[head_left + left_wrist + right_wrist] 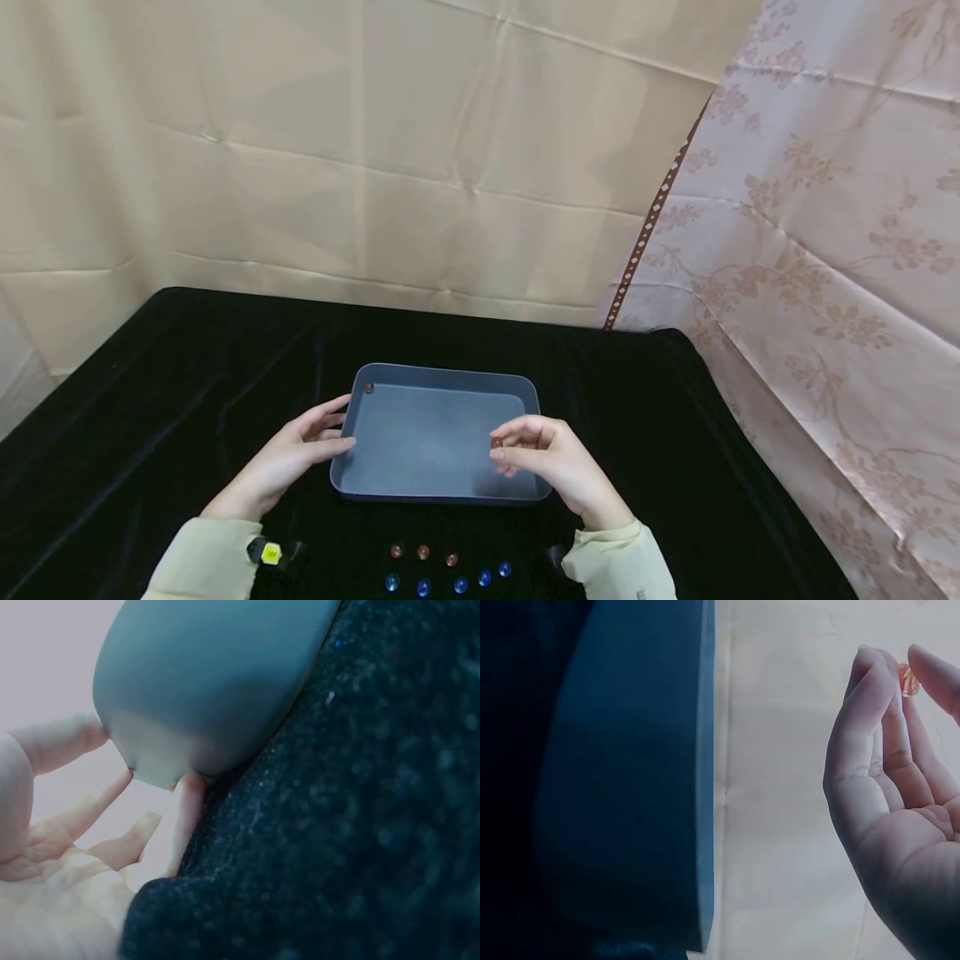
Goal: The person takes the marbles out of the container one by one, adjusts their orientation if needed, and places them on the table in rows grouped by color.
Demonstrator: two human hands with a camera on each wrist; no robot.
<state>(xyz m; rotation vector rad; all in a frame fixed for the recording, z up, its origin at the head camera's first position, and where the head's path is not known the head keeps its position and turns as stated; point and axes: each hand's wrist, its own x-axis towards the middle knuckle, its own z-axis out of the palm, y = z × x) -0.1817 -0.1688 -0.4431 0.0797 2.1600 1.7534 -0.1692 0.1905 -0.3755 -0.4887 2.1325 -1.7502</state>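
Note:
A blue-grey rectangular tray (435, 433) lies on the black cloth, and a reddish marble (368, 387) rests in its far left corner. My left hand (303, 450) is at the tray's left side, fairly straight fingers spread and fingertips touching the outer wall, as the left wrist view also shows. Over the tray's right part, my right hand (543, 458) pinches an orange-red marble (908, 680) between thumb and fingertips. In front of the tray sit three reddish marbles (423, 552) in a row, with several blue marbles (461, 585) in a row nearer to me.
Black velvety cloth (225, 375) covers the table. A cream curtain (300, 167) hangs behind it, and a pale flowered curtain (825, 250) hangs along the right side. A dark strap with a yellow tag (271, 553) is at my left wrist.

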